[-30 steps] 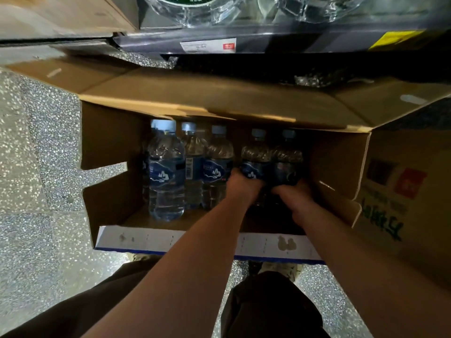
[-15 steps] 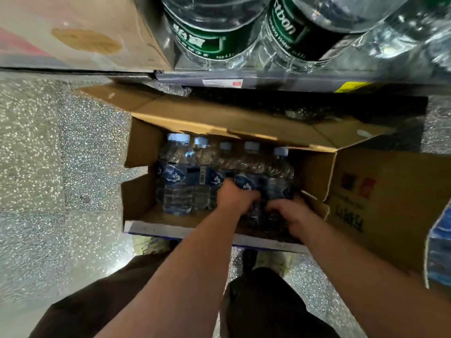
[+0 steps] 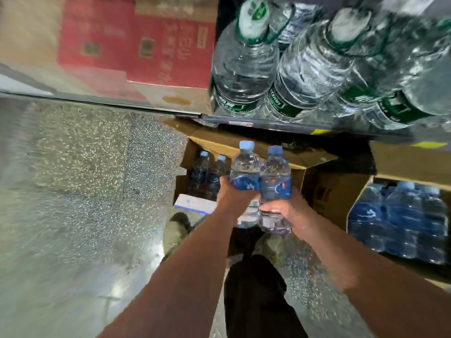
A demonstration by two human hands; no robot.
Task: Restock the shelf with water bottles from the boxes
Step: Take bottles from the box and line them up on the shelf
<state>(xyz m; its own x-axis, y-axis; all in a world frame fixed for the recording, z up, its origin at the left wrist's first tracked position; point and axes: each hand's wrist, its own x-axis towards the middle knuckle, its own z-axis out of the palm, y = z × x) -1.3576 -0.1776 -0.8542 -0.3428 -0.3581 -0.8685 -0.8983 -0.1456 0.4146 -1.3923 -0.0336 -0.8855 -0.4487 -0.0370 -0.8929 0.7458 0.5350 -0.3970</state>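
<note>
Both bottles are now out of the open box (image 3: 308, 159), whereas half a second ago the hands were down among the row inside it. The left hand (image 3: 231, 194) has its fingers wrapped round the blue label of the left bottle (image 3: 244, 167). The right hand (image 3: 289, 211) is curled about the lower body of the right bottle (image 3: 275, 172). The two bottles stand upright, side by side and touching, above the box's near edge. Two capped bottles (image 3: 211, 172) remain in the box, at ten o'clock from the hands. The view has tipped upward. The shelf (image 3: 268, 123) at twelve o'clock shows far more of its large green-labelled jugs (image 3: 244, 62). A red carton (image 3: 136, 40) has come into sight at eleven, and a second box (image 3: 412, 164) with blue-wrapped bottles lies at three. The speckled floor (image 3: 80, 172) is smeared by motion blur.
</note>
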